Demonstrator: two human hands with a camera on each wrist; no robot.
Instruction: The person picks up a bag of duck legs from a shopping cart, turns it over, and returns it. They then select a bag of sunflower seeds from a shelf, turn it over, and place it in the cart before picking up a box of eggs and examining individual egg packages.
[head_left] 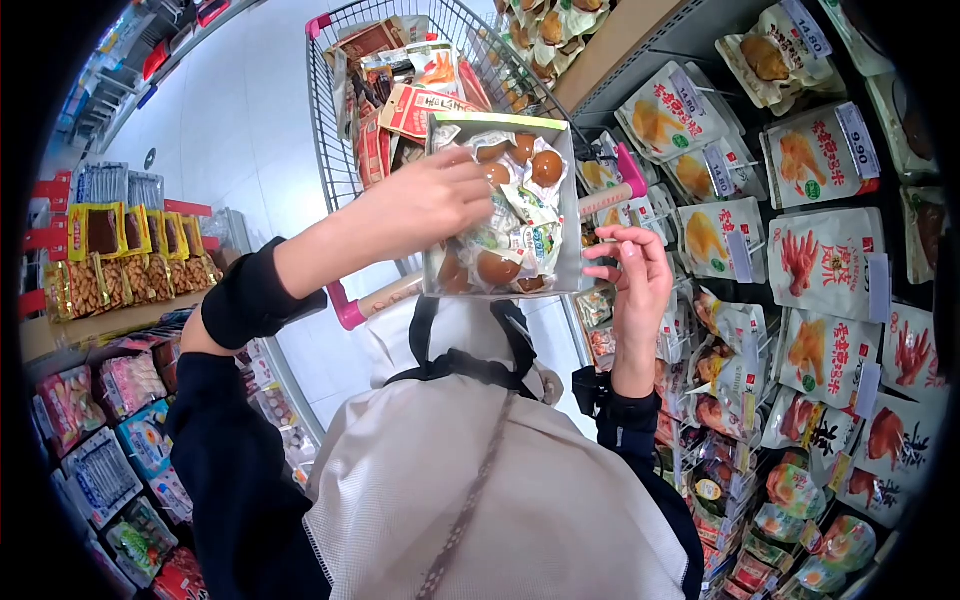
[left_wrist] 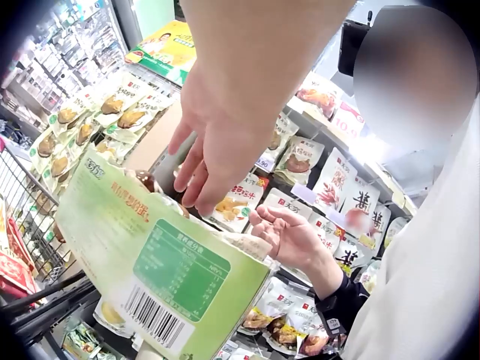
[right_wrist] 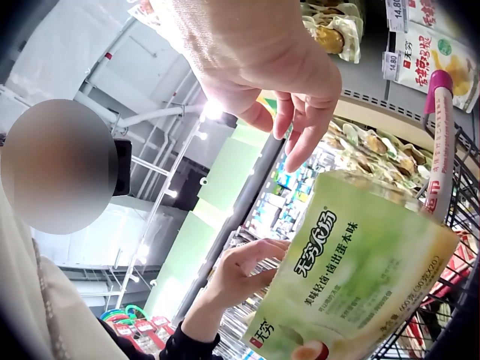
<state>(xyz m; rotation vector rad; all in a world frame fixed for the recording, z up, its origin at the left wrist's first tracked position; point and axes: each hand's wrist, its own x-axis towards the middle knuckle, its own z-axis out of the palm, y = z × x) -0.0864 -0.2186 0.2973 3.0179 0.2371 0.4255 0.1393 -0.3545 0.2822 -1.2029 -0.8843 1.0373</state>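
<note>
A green and white cardboard box [head_left: 572, 210] stands at the shopping cart's handle with its top open. Inside lie several brown eggs [head_left: 546, 168] in clear and white plastic packets [head_left: 540, 240]. My left hand [head_left: 435, 197] reaches over the box's left side, fingers pointing down among the packets. In the left wrist view its fingers [left_wrist: 196, 176] hang loosely at the rim, partly hiding the contents. Just right of the box my right hand [head_left: 637, 285] is raised with loosely bent fingers and nothing between them. The right wrist view shows its fingertips [right_wrist: 296, 154] above the box's edge.
The shopping cart [head_left: 318, 110] ahead holds several snack packs [head_left: 425, 110]. A rack of hanging food pouches [head_left: 815, 160] rises close on my right. On the left, shelves carry yellow snack packs [head_left: 100, 232]. Pale floor [head_left: 225, 140] runs between.
</note>
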